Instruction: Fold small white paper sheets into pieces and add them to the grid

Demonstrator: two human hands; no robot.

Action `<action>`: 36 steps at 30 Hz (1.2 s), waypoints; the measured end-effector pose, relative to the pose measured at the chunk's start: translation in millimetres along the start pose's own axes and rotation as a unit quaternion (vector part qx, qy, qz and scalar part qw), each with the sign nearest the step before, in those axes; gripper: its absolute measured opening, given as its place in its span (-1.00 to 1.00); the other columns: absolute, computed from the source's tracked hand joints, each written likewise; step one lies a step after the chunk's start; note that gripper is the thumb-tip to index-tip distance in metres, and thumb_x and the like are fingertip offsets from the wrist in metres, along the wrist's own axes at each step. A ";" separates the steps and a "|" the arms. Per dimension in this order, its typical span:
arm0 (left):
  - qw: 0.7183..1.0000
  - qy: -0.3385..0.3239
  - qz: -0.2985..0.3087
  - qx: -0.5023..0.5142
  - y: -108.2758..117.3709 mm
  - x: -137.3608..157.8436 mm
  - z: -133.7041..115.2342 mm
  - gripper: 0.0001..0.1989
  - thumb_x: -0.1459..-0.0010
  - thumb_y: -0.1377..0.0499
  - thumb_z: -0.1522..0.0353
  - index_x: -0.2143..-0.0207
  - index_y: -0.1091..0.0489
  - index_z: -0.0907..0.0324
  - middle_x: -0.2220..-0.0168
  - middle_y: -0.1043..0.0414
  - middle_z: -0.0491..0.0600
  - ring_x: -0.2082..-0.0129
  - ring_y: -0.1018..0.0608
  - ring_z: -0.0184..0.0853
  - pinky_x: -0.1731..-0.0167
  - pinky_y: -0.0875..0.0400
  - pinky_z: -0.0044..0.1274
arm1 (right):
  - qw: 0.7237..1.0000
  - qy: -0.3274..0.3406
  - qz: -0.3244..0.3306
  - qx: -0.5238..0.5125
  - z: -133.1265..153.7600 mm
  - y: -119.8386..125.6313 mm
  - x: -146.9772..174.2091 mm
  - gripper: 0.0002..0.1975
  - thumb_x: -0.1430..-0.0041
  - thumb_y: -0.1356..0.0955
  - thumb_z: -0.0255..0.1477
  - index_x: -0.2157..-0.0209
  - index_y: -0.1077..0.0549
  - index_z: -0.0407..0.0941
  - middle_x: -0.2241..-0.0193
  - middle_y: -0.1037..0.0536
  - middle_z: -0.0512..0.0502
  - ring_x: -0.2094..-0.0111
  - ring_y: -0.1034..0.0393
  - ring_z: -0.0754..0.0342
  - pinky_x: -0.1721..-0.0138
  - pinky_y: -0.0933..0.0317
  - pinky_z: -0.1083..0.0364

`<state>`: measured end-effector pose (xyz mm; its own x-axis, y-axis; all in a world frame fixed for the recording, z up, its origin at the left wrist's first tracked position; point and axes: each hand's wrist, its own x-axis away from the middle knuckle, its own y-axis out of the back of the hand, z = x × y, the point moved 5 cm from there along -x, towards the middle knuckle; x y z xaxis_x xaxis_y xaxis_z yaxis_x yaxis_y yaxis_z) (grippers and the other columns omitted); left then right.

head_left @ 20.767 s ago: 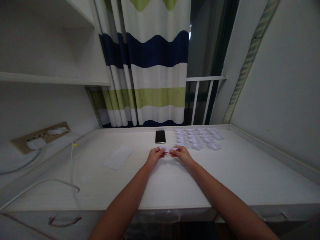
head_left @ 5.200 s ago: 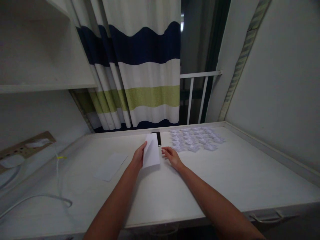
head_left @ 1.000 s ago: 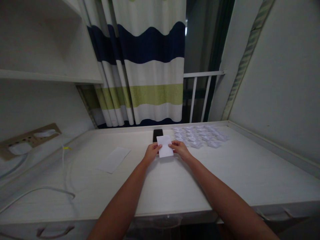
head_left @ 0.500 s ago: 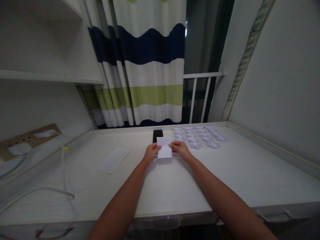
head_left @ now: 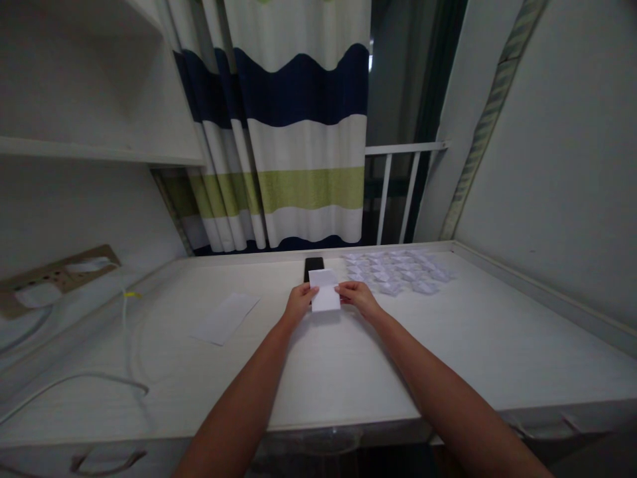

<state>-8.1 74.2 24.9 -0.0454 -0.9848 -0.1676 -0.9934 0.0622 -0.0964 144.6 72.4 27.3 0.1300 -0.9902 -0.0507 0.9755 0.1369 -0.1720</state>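
White paper (head_left: 326,298) now folded smaller, bent crosswise, right fingers (head_left: 350,287) now at its edge

Bare forearms (head_left: 239,392) taper to bare hands (head_left: 298,303), the fingers (head_left: 350,285) seemingly slender in dim light.

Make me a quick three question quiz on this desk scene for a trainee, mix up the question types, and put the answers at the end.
1. What do the left hand and right hand hold between them?
A) a cable
B) a white paper
C) a curtain
2. True or false: the whole phone is in view.
3. Fill in: on the desk, the folded pieces lie to the ___ of the phone.

Key
1. B
2. False; the white paper hides part of it.
3. right
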 end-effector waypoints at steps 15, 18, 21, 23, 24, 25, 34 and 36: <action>1.000 -0.019 -0.014 -0.012 4.4 -1.9 -1.0 -0.63 0.27 -0.23 0.20 0.43 -0.42 0.30 0.55 -0.42 -0.07 0.56 -0.41 -0.41 0.53 -0.27 -0.59 | 1.000 -0.016 0.017 0.005 -0.8 -5.4 2.7 -0.73 0.36 -0.43 -0.28 0.60 -0.44 -0.19 0.67 -0.43 0.03 0.61 -0.28 0.22 0.48 -0.19 0.18; 0.999 -0.023 -0.022 -0.016 6.3 -3.7 -0.3 -0.63 0.27 -0.23 0.18 0.46 -0.41 0.30 0.58 -0.40 -0.09 0.57 -0.39 -0.42 0.54 -0.27 -0.60 | 0.999 -0.021 0.028 0.017 -1.7 -7.4 2.2 -0.73 0.39 -0.44 -0.29 0.65 -0.41 -0.20 0.71 -0.40 0.05 0.64 -0.25 0.23 0.51 -0.18 0.18; 1.000 -0.018 -0.018 -0.012 5.4 -4.5 0.7 -0.61 0.30 -0.24 0.17 0.46 -0.41 0.30 0.58 -0.40 -0.08 0.57 -0.40 -0.41 0.54 -0.27 -0.59 | 0.999 -0.012 0.019 0.024 -2.4 -6.4 -0.3 -0.74 0.42 -0.45 -0.30 0.69 -0.38 -0.19 0.75 -0.36 0.08 0.67 -0.22 0.23 0.53 -0.17 0.17; 1.000 -0.016 -0.016 -0.009 4.7 -4.2 0.6 -0.59 0.30 -0.24 0.16 0.44 -0.41 0.30 0.57 -0.40 -0.08 0.57 -0.40 -0.40 0.54 -0.28 -0.59 | 0.999 -0.008 0.017 0.030 -2.8 -6.0 -1.1 -0.74 0.41 -0.45 -0.31 0.68 -0.39 -0.19 0.75 -0.35 0.09 0.67 -0.22 0.23 0.53 -0.17 0.17; 1.000 -0.016 -0.016 -0.009 4.7 -3.9 0.2 -0.58 0.30 -0.23 0.15 0.43 -0.41 0.30 0.57 -0.40 -0.08 0.57 -0.40 -0.41 0.53 -0.28 -0.59 | 0.999 -0.006 0.016 0.031 -2.8 -5.8 -1.1 -0.75 0.39 -0.45 -0.31 0.67 -0.40 -0.19 0.75 -0.36 0.08 0.67 -0.22 0.23 0.53 -0.18 0.17; 1.000 -0.018 -0.017 -0.009 4.8 -3.5 -0.5 -0.58 0.30 -0.23 0.15 0.42 -0.41 0.30 0.57 -0.41 -0.08 0.57 -0.40 -0.41 0.53 -0.28 -0.59 | 0.999 -0.005 0.016 0.031 -2.9 -5.8 -0.9 -0.75 0.37 -0.44 -0.30 0.66 -0.40 -0.19 0.74 -0.36 0.08 0.67 -0.22 0.23 0.53 -0.18 0.17; 0.998 -0.040 -0.043 -0.008 10.3 -3.0 -4.3 -0.59 0.24 -0.21 0.18 0.37 -0.42 0.30 0.53 -0.42 -0.07 0.55 -0.41 -0.40 0.50 -0.30 -0.57 | 0.998 -0.033 0.035 0.028 -7.7 -8.9 -1.1 -0.77 0.36 -0.45 -0.35 0.65 -0.38 -0.18 0.71 -0.42 0.04 0.65 -0.34 0.18 0.55 -0.21 0.20; 0.998 -0.041 -0.040 -0.009 10.2 -3.5 -3.7 -0.60 0.24 -0.21 0.18 0.37 -0.41 0.30 0.53 -0.42 -0.07 0.56 -0.41 -0.41 0.50 -0.30 -0.57 | 0.999 -0.024 0.034 0.029 -7.8 -9.1 -2.4 -0.76 0.38 -0.45 -0.35 0.67 -0.36 -0.18 0.74 -0.40 0.06 0.67 -0.33 0.19 0.57 -0.21 0.20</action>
<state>-18.5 77.7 28.1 0.0431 -0.9698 -0.2400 -0.9952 -0.0205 -0.0961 134.0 73.7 21.3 0.2028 -0.9791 -0.0137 0.9727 0.2030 -0.1126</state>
